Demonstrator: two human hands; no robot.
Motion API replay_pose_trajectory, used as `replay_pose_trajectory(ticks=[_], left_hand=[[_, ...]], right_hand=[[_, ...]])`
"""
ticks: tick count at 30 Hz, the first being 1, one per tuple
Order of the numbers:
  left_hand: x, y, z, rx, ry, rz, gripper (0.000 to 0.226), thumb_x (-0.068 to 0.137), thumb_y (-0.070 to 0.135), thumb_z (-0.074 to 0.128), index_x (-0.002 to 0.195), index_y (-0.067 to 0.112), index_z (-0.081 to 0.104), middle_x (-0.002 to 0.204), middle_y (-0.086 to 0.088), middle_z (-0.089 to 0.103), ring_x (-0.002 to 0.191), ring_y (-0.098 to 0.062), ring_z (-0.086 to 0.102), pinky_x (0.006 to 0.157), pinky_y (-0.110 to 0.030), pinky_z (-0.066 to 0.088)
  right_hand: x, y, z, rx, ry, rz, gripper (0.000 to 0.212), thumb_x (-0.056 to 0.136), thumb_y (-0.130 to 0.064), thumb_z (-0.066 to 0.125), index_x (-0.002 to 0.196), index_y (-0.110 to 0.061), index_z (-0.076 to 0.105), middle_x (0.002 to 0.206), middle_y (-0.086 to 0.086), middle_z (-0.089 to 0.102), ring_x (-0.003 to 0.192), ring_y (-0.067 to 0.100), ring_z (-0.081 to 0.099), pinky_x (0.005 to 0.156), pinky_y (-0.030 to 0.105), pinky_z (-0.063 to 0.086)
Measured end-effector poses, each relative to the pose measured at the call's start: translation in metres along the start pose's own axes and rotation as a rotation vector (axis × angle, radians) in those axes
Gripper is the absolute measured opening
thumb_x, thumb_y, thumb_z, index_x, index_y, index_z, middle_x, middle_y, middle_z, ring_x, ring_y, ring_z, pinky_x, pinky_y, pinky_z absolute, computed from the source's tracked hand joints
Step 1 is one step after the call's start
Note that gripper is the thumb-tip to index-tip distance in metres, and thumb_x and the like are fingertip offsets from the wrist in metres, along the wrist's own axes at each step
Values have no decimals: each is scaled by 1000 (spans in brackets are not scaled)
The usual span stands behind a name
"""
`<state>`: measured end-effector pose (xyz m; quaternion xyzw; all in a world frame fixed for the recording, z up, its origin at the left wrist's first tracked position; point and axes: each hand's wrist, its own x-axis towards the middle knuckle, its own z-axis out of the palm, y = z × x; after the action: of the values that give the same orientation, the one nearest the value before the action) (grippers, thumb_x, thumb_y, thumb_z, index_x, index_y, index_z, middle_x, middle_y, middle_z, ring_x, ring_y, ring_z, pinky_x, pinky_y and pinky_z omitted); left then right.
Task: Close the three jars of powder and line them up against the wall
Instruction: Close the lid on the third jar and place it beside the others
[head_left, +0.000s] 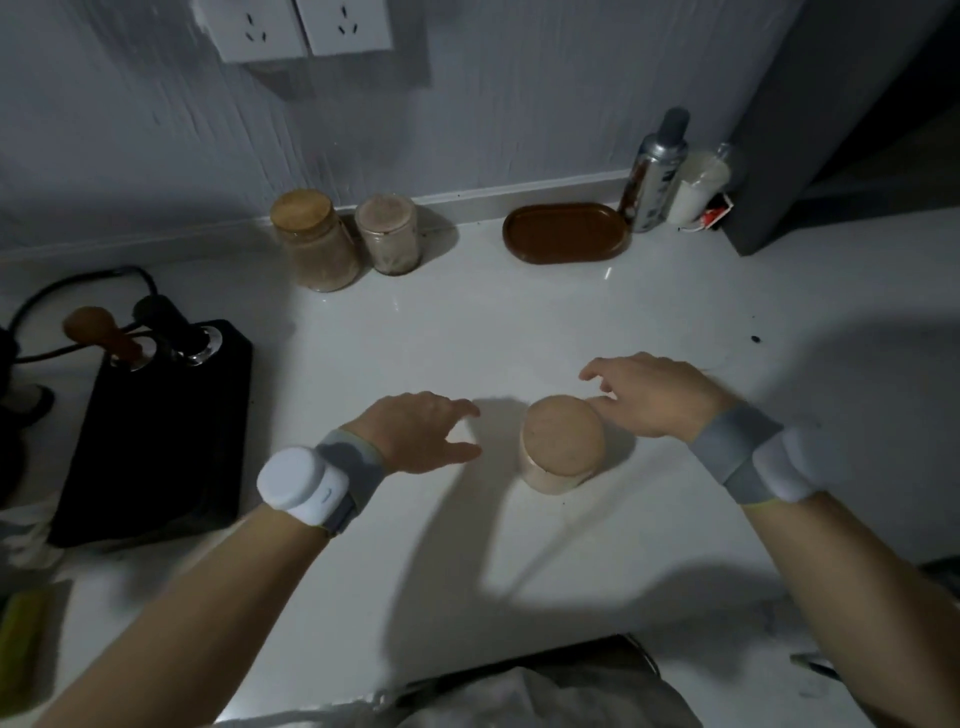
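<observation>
The third jar (563, 444) stands upright mid-counter (519, 322), well short of the back-edge pair (345, 239) — between both hands, right hand (654, 397) touching-close, left hand (421, 434) further, fingers apart, empty.

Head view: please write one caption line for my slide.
Both open hands, left and right, flank a lidded jar; two jars stand by the wall.

- big jar (318, 243), wooden lid on, upright at the wall.
- smaller jar (388, 235) just beside it, upright.
- third jar (562, 442), lidded, upright mid bench.
</observation>
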<state>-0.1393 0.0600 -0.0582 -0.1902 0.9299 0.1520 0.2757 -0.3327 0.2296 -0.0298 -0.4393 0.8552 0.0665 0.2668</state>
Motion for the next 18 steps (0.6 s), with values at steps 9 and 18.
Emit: replay_pose_trajectory(ticks=[9,18], left_hand=[[-2,42,34,-123,2,3,79,90,59,60,155,31,25,146,-2,56,131,-28,54,104,-41,44],[16,75,54,-567,196,-92,89,68,57,84,139,22,43,131,0,67,118,-28,63,100,-38,48]], right_hand=[[-36,10,30,99,-14,-95,86,76,-29,77,148,-30,30,143,3,46,127,28,50,98,41,45],[-28,-11,47,307,119,-319,101,70,-40,81,153,-28,25,155,-3,30,137,17,38,110,34,36]])
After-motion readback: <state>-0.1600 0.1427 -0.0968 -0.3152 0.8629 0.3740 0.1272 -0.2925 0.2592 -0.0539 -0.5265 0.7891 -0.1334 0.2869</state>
